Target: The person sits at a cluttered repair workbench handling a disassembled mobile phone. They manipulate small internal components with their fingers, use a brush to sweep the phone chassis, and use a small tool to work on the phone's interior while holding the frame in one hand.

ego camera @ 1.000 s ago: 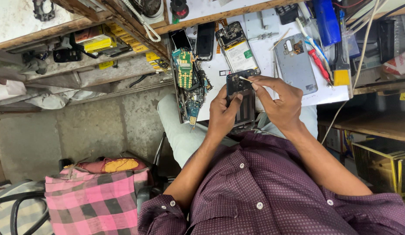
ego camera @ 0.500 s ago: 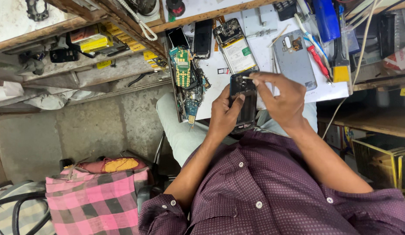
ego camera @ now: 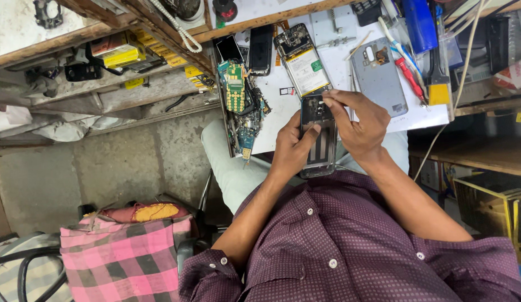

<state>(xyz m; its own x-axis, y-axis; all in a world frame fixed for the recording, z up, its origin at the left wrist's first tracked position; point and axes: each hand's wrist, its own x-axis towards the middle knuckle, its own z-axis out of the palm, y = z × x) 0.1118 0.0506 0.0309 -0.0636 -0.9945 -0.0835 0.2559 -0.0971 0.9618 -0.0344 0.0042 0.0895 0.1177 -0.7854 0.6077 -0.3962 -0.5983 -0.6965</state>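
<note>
My left hand (ego camera: 291, 150) grips a dark opened phone body (ego camera: 319, 146) along its left side, holding it over my lap. My right hand (ego camera: 357, 122) rests on the phone's upper right, thumb and forefinger pinched at its top edge (ego camera: 323, 102); what they pinch is too small to tell. Just beyond lies an opened phone with a white battery (ego camera: 304, 62) on the white worktop (ego camera: 339, 61). A grey phone back cover (ego camera: 379, 75) lies to the right of it.
Green circuit boards (ego camera: 238, 92) and dark phones (ego camera: 260, 49) lie at the worktop's left. A red screwdriver (ego camera: 409, 75), a brush (ego camera: 438, 84) and a blue tool (ego camera: 420, 22) lie right. A cluttered wooden shelf (ego camera: 120, 53) stands left; a pink checked cloth (ego camera: 126, 263) lies below.
The hands and phone have stayed nearly in place. The right fingers have shifted slightly along the phone's top edge.
</note>
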